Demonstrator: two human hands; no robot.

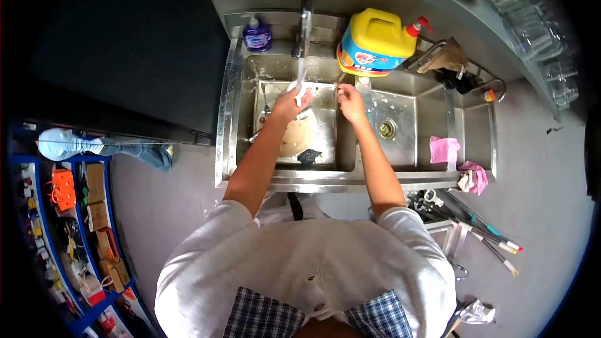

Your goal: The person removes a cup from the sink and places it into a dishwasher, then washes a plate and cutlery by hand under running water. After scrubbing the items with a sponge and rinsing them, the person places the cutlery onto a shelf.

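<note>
My left hand (287, 105) is closed around a small white piece (300, 92) under the running tap (305, 28); its kind I cannot tell. Water falls from the spout onto it. Over the divider between the basins, my right hand (350, 102) has its fingers curled together, with anything inside them hidden. Below the left hand, the left basin (250, 75) holds a round pale dish or board (297, 138), a dark scouring pad (308, 157) and some thin utensils along the left side.
A purple pump bottle (256, 35) and a large yellow detergent jug (375, 40) stand behind the basins. The right basin has a drain (387, 129), and a pink cloth (444, 149) lies at its right. Another person's leg (141, 153) shows near the left shelves.
</note>
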